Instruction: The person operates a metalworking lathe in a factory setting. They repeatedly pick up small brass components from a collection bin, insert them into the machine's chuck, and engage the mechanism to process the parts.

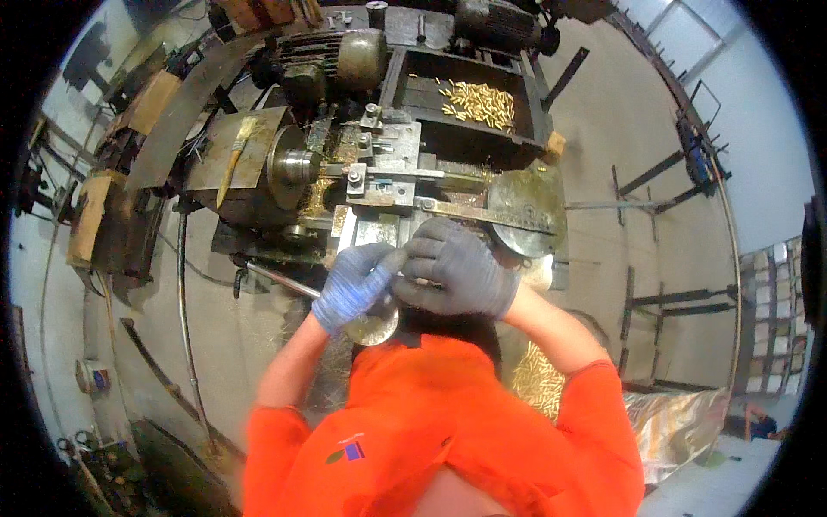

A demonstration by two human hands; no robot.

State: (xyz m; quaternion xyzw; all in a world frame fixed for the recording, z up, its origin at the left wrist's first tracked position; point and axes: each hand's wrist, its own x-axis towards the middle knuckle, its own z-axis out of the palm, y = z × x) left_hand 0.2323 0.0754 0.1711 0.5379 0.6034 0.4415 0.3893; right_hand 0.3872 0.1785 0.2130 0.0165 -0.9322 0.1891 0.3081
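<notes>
Where the two gloved hands meet, the left hand in a blue-and-grey glove [357, 280] has its fingertips against those of the right hand in a dark grey glove [452, 271]. The right fingers are bent and close together, the left ones drawn together toward three o'clock; I cannot tell whether they pinch anything small. Nearest the fingers, at seven o'clock, lies a round, pale metal disc [373, 327], partly covered by the left hand. A bolted grey steel tool block [388, 189] stands at twelve, a round, dull metal plate [534, 194] at two. Small, slim brass-coloured pieces [482, 103] lie in a dark rectangular metal tray [422, 90] at one.
</notes>
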